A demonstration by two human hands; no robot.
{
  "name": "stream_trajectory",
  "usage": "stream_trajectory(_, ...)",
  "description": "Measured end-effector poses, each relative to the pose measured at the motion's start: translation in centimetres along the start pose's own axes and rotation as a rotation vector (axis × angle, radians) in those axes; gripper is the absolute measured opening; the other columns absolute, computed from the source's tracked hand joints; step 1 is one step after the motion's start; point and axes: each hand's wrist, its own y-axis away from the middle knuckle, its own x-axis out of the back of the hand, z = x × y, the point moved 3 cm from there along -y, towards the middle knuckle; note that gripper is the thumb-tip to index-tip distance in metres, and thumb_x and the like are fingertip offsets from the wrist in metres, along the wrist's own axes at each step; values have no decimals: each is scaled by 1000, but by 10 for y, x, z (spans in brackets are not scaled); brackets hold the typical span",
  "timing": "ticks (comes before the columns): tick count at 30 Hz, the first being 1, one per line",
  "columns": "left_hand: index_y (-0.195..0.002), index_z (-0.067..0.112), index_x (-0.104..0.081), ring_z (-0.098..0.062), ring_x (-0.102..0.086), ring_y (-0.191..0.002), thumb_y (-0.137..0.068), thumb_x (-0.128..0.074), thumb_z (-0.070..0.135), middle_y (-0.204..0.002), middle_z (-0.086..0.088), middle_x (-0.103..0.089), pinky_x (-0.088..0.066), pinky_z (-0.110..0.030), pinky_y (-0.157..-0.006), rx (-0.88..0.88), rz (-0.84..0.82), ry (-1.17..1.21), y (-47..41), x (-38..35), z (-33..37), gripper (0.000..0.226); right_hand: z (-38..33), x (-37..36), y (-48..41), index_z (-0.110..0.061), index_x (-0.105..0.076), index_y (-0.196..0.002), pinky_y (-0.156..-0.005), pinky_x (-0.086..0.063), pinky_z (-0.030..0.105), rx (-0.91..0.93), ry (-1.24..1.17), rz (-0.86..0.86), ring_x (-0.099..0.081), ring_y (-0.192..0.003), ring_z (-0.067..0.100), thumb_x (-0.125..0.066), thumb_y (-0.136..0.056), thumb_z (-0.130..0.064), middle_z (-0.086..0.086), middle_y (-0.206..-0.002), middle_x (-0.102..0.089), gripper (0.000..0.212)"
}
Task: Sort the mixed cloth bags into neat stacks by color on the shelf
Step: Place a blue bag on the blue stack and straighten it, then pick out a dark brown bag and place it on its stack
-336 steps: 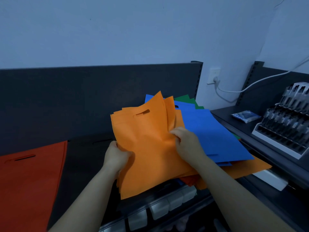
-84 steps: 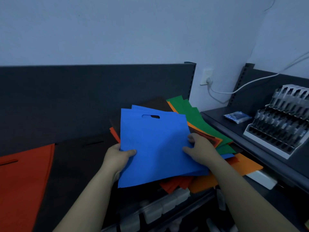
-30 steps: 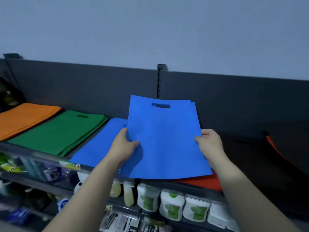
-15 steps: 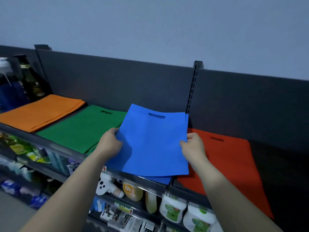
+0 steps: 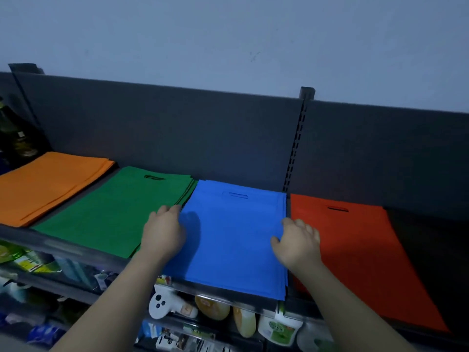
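Blue non-woven bags form the blue stack (image 5: pixel 233 240) in the middle of the shelf (image 5: pixel 63 250), with its handle cut-outs toward the back panel (image 5: pixel 177 138) and its near end at the shelf's front edge. It lies between the green stack (image 5: pixel 111 209) and the red stack (image 5: pixel 355 250), and the orange stack (image 5: pixel 48 184) sits toward the shelf's left end.

The left hand (image 5: pixel 163 233) rests against the blue stack's left side, where it meets the green. The right hand (image 5: pixel 298 243) rests on its right side, just beside the red. Both hands are apart, with fingers loosely bent, and seem to pinch nothing.

The step appears to be squaring the stack. It would go best with light, equal pressure inward from both sides, because thin, limp fabric buckles if it is pushed hard. The layers at the near right corner look slightly fanned, so that corner needs a tap toward the back panel. The left fingertips should avoid dragging the green bags' edge.
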Motion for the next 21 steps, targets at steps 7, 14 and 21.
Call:
stream_trajectory(7, -133, 17, -54, -30, -52, -110, -92, -51, 30, -127, -5, -58, -41, -37, -87, -331, 173, -141, -2, 17, 65, 43, 27, 33, 16, -17, -45, -138, -116, -17, 40, -33, 34, 177, -40, -131, 24, -50, -91, -37, 5, -135, -51, 51)
stream_trajectory(14, -119, 14, -64, -31, -55, -102, -90, -56, 28, -114, -6, -63, -43, -38, -83, -596, 207, -21, 22, 5, 155, 33, 96, 65, 45, -20, -50, -133, -116, -18, 42, -194, 90, 306, -46, -125, 24, -55, -88, -39, 6, -128, -57, 49)
stream_trajectory(21, -106, 15, -69, -32, -59, -88, -83, -63, 30, -101, -7, -68, -47, -40, -75, -783, 239, -12, 55, -19, 258, 29, 197, 102, 73, -19, -48, -135, -117, -14, 44, -333, 98, 344, -41, -130, 23, -52, -92, -38, 5, -134, -53, 48)
